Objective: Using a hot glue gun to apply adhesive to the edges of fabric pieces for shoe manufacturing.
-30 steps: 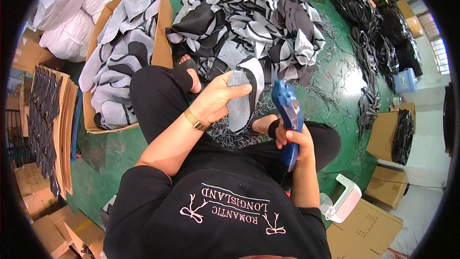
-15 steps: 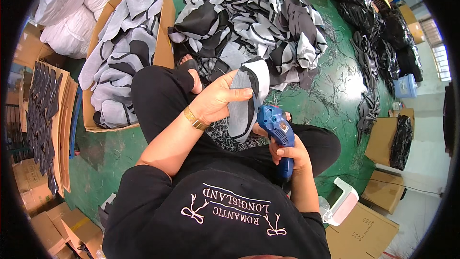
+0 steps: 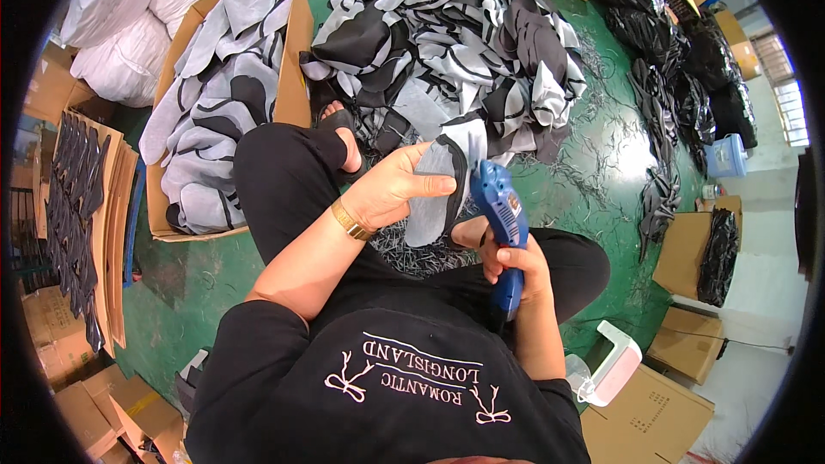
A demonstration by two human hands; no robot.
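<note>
While gripping, right hand [image 3: 513, 264] upright.

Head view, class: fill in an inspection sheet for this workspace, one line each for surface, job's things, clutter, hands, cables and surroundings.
Surface: green floor; the person sits on it, legs folded.
Job's things: grey insole piece with a black edge; blue hand tool, its nose by the piece's edge.
Clutter: pile of grey and black pieces ahead; dark trimmings on the lap and floor.
Hands: left hand grips the piece; right hand is wrapped round the tool's handle.
Cables: thin dark cord on the floor at right; where it leads cannot be told.
Surroundings: carton of cut pieces at left, white sacks, black bundles at right, flat cardboard.
</note>
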